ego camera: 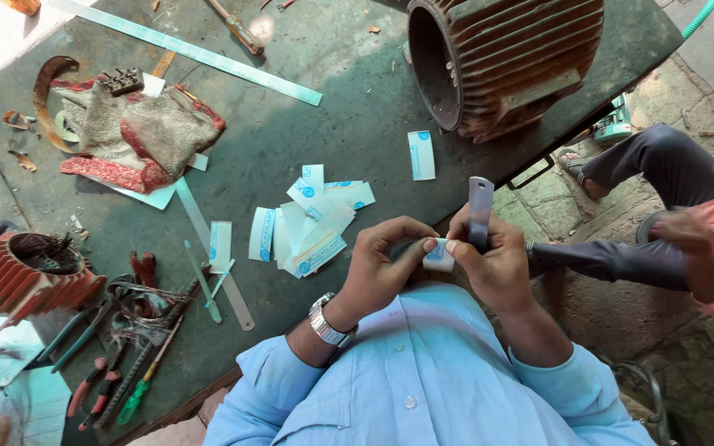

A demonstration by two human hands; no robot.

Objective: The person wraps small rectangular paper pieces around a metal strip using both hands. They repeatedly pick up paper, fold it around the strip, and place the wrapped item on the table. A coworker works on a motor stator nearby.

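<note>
Left hand (382, 264) and right hand (493, 260) pinch 1 small white paper slip (438, 256) between fingertips, above the table (357, 124) edge. Right grip also closed around a flat grey tool (480, 211), upright. Paper pile (311, 219) near left hand; motor casing (506, 62) beyond.

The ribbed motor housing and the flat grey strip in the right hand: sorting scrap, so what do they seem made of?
Ribbed motor housing: likely cast iron, rust-brown, matt fins. Flat grey strip in the right hand: probably plastic or fibre sheet; dull, smooth, thin.
</note>
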